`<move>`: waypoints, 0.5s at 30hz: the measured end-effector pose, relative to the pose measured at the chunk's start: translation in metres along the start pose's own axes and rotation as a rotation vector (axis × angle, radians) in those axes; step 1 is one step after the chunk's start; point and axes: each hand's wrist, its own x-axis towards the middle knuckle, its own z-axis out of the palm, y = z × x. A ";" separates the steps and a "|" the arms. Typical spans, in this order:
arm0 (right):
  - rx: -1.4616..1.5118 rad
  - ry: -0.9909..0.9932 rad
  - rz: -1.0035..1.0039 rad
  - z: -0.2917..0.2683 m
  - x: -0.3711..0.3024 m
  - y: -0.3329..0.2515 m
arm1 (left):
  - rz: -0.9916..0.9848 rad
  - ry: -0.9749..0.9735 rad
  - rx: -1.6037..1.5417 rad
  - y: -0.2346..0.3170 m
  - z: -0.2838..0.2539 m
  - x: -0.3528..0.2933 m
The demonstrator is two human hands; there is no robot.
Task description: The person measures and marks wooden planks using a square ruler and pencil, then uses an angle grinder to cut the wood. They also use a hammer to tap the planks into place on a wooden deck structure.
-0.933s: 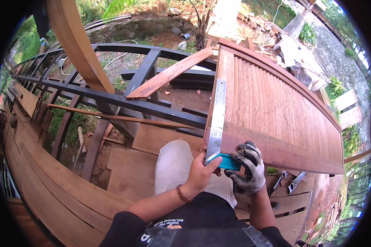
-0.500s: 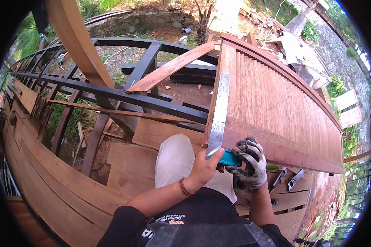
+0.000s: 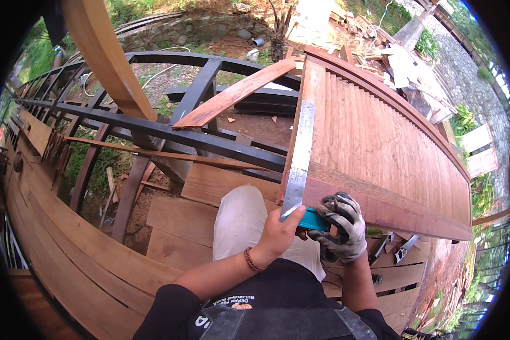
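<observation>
A try square with a steel ruler blade point(image 3: 300, 153) and a teal handle point(image 3: 313, 220) lies against a reddish-brown slatted wooden panel point(image 3: 368, 130). Its blade runs along the panel's left end board. My bare left hand point(image 3: 280, 232) is closed on the handle, thumb at the corner by the blade. My right hand point(image 3: 344, 226), in a grey and black glove, is curled at the handle's other end, beside the panel's near edge. A small brownish bit shows among the gloved fingers; I cannot make out what it is.
Left of the panel, a loose plank point(image 3: 232, 96) leans across a black frame point(image 3: 209, 141). An upright wooden post point(image 3: 105, 56) stands beyond my left side. Deck boards point(image 3: 85, 243) lie at left. Below the panel at right are a handsaw-like tool point(image 3: 406, 249) and other tools.
The try square has shifted slightly left and toward me along the panel, both hands moving with it. The panel stays where it was.
</observation>
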 end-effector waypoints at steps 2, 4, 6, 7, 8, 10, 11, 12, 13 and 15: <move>0.009 0.000 0.002 0.000 0.000 0.000 | -0.007 0.009 0.008 0.001 0.001 0.000; 0.023 0.009 0.000 0.000 -0.001 0.002 | 0.000 0.015 0.021 0.001 0.002 0.000; 0.011 -0.009 -0.007 0.000 -0.002 0.002 | 0.018 0.020 0.040 0.001 0.003 0.000; 0.005 -0.018 -0.010 -0.001 -0.002 0.003 | 0.055 0.022 0.073 0.001 0.002 0.000; 0.064 -0.026 0.013 -0.002 -0.001 0.002 | 0.093 0.026 0.104 0.001 0.002 0.001; 0.182 -0.041 0.058 -0.006 0.002 -0.001 | 0.113 0.023 0.132 -0.002 -0.002 0.002; 0.343 -0.020 0.163 -0.007 -0.001 -0.001 | 0.098 0.012 0.122 -0.005 -0.003 0.003; 0.503 0.001 0.268 -0.008 -0.008 -0.002 | 0.083 0.002 0.113 -0.007 -0.004 0.004; 0.663 0.022 0.374 -0.008 -0.011 -0.003 | 0.079 -0.007 0.111 -0.006 -0.004 0.004; 0.735 0.046 0.365 -0.010 -0.003 -0.005 | 0.067 -0.023 0.112 -0.006 -0.003 0.004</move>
